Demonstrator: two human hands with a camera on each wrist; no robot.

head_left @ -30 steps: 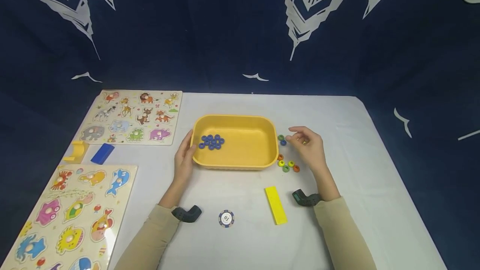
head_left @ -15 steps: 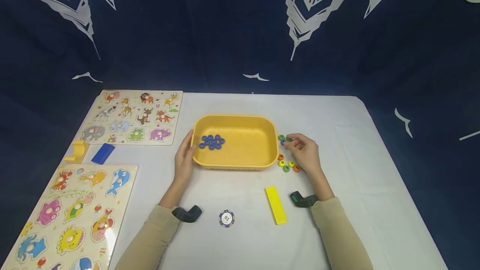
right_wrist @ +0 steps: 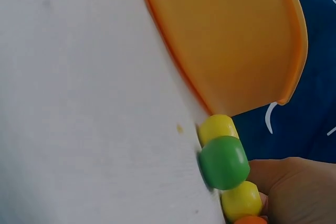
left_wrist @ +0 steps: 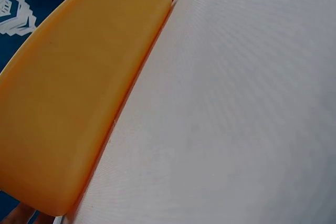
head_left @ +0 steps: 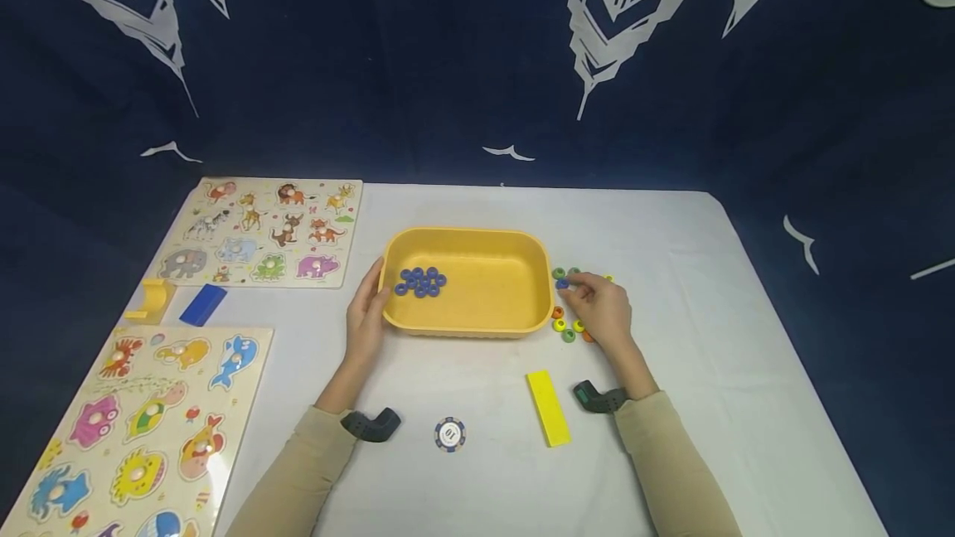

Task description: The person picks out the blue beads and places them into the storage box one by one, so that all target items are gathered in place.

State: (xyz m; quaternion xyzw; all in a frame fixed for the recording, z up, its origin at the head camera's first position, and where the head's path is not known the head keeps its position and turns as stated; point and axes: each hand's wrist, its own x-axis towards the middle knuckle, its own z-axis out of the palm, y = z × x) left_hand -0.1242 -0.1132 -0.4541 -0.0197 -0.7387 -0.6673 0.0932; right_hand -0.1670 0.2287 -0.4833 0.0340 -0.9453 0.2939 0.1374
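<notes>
In the head view, my left hand [head_left: 366, 313] rests against the left end of a yellow plastic tray [head_left: 492, 272], fingers along the outer wall and thumb at the near corner. Several blue beads [head_left: 420, 282] lie grouped in the tray's left half. Just beyond the right end, my right hand [head_left: 606, 309] pinches a blue bead [head_left: 562, 283] between thumb and fingertips. A green bead [head_left: 559, 273] lies right behind it. Nearer me are loose yellow, orange and green beads, such as a green one [head_left: 569, 336], partly covered by the hand. The right wrist view shows a green bead [right_wrist: 224, 162] close up.
A yellow block [head_left: 548, 408] and a poker chip [head_left: 450, 435] lie in front of the tray. Two animal puzzle boards [head_left: 351, 259] [head_left: 254, 392] take up the left side, with a blue block [head_left: 203, 305] and a curved yellow block [head_left: 154, 302] between them.
My right hand has moved left and down from above the beads, and its fingertips have closed on the blue bead. The left hand and the tray stay in place.
</notes>
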